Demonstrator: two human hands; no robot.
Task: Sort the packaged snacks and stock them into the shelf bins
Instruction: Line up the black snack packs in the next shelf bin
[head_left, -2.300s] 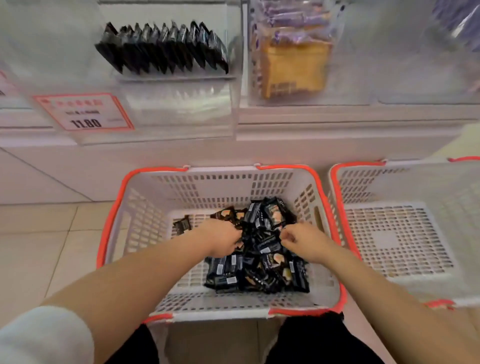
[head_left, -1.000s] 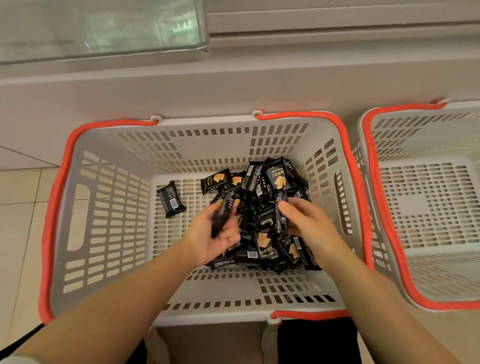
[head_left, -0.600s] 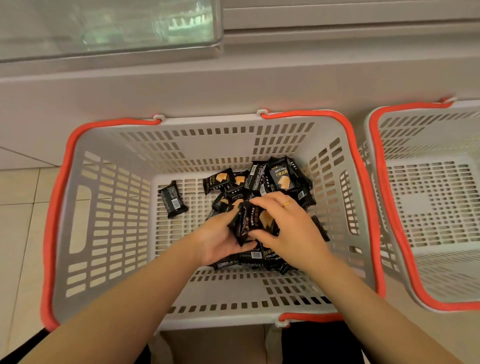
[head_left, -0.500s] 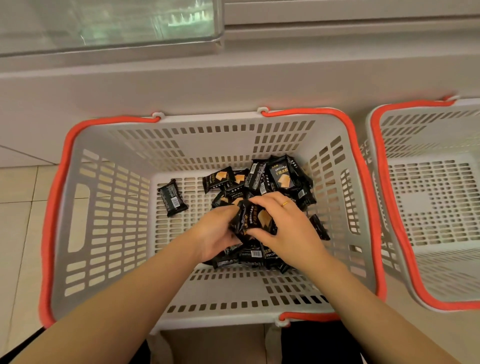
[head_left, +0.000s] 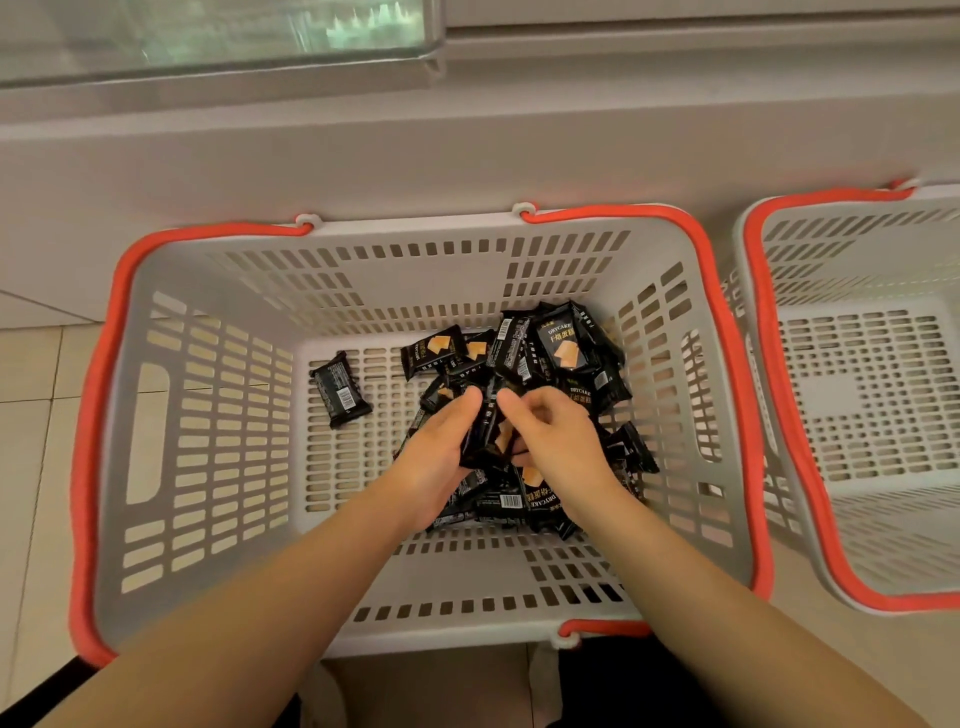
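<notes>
1. Half a second ago the right hand (head_left: 558, 441) was lying over the bundle of black snack packets (head_left: 485, 434), its fingers draped across the top and a ring showing. Now it is sitting more to the right of the bundle, and the left hand (head_left: 441, 452) is showing more of its thumb along the bundle's left edge.
2. Since 2.3 s ago the view is tipping further down: the shelf bin with its row of black packets and the price tag are no longer showing, only the lower edge of a clear bin (head_left: 218, 47) at the top.
3. The left hand is cupping the bundle from the left and below, fingers curled round it, thumb pointing away from the body.
4. The right hand is pinching the bundle's right side with curled fingers, forefinger tip close to the left thumb tip.
5. Both forearms are reaching in over the near rim of the grey basket (head_left: 218, 291) with orange handles.
6. The bundle is being held upright just above the pile of snack packets (head_left: 550, 364) in the basket's right half.
7. One lone packet (head_left: 340, 389) is lying barcode up on the basket floor, well apart to the left of the pile.
8. Two baskets are showing: the one with the snacks and a second basket (head_left: 883, 395) just beside it on the right.
9. The packets in the pile are overlapping too much to count.
</notes>
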